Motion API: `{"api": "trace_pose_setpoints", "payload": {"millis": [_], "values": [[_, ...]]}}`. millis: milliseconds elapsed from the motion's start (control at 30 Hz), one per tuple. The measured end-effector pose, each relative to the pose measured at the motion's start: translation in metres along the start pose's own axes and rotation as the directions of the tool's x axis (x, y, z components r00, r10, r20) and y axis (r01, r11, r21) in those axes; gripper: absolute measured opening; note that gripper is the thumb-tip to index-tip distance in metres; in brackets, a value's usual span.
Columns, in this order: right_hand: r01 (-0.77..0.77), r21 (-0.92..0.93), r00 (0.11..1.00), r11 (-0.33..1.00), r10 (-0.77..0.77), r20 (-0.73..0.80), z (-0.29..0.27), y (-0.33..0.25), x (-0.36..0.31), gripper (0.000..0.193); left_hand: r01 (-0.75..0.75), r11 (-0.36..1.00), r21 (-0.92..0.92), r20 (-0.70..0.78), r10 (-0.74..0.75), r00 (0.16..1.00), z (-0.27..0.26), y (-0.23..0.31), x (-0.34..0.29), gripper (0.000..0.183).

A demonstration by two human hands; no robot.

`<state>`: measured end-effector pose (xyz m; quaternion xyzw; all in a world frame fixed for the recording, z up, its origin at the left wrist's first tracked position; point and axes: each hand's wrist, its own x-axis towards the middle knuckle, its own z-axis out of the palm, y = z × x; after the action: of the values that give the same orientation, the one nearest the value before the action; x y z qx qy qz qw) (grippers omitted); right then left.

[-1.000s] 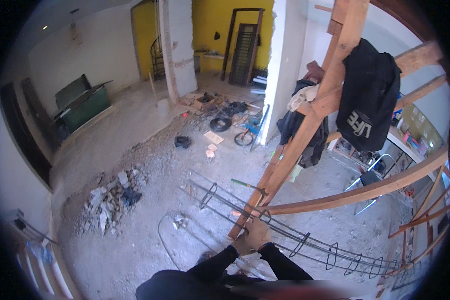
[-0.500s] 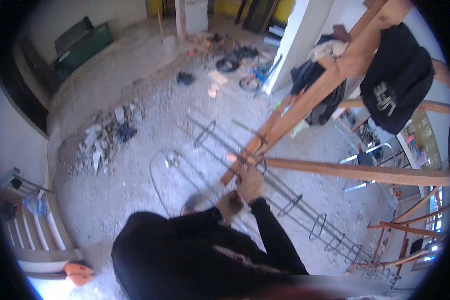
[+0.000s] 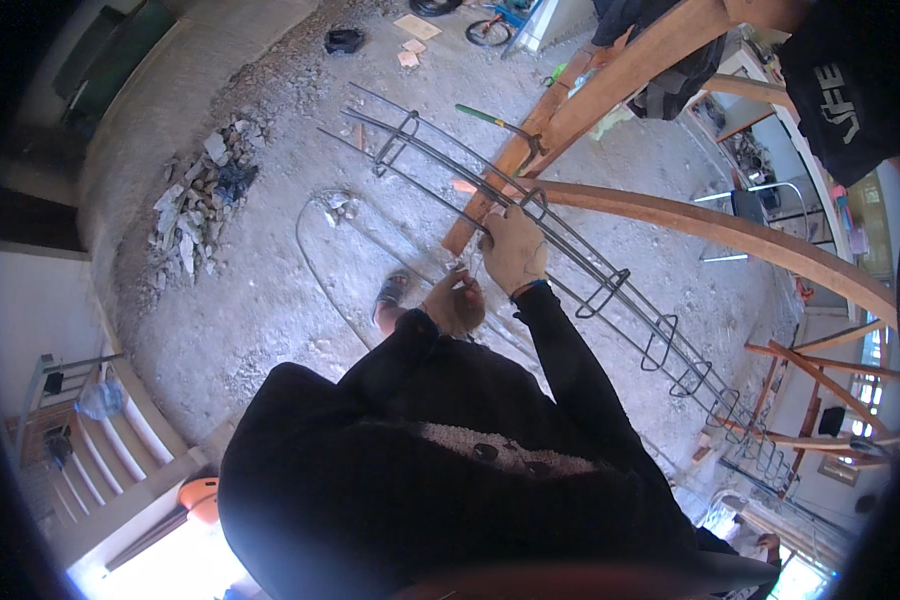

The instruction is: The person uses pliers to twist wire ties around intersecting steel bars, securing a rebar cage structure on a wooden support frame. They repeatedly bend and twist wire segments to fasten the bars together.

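Note:
A long rebar cage [image 3: 602, 283], long steel bars with square stirrups, slants from upper left to lower right. It rests over the end of a wooden beam [image 3: 515, 160]. My right hand [image 3: 515, 248] is closed at the near bar of the cage, beside a stirrup. Just left of it and lower, my left hand [image 3: 454, 304] has its fingers pinched together near the beam's lower end. What they pinch is too small to make out. Green-handled pincers [image 3: 505, 126] lean on the beam beyond the cage.
A pile of broken rubble [image 3: 195, 200] lies at left. Bent steel rods [image 3: 305, 245] lie on the dusty floor near my sandalled foot [image 3: 392, 289]. A wooden brace [image 3: 730, 225] runs right from the beam. A metal chair [image 3: 750, 208] stands at right; another person's arm [image 3: 768, 543] shows lower right.
The view has tipped downward, so cage and beam sit higher in the picture. My left hand has come up beside the beam's end, fingers pinched. My right hand stays at the cage.

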<state>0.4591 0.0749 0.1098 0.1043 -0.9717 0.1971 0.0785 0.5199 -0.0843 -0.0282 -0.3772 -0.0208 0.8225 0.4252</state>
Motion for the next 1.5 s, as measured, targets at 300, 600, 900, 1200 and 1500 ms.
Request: {"api": "trace_pose_setpoints", "payload": {"millis": [300,600,900,1200,1500], "values": [[-0.006,0.001,1.000,1.000,0.006,0.001,-0.004,-0.005,-0.001,0.014,-0.103,0.995,0.016,-0.190,0.104,0.976,0.000,0.015,0.029,0.020],[-0.003,-0.009,1.000,1.000,0.003,-0.016,-0.004,-0.006,-0.001,0.016,-0.089,0.929,0.359,0.048,0.077,0.996,-0.039,0.006,-0.021,0.014],[0.003,-0.002,1.000,1.000,-0.003,-0.030,-0.001,-0.005,-0.002,0.015,-0.031,0.856,0.516,-0.195,0.153,0.969,-0.070,0.006,0.036,0.024],[0.011,-0.039,0.997,0.999,-0.014,-0.073,0.001,-0.007,-0.002,0.014,-0.334,0.316,0.888,0.158,0.473,0.867,-0.093,0.020,-0.004,0.047],[-0.025,-0.008,0.995,1.000,0.024,-0.096,-0.002,-0.012,-0.003,0.013,-0.263,-0.705,0.658,0.723,0.496,0.481,0.045,0.001,-0.079,0.047]]}}
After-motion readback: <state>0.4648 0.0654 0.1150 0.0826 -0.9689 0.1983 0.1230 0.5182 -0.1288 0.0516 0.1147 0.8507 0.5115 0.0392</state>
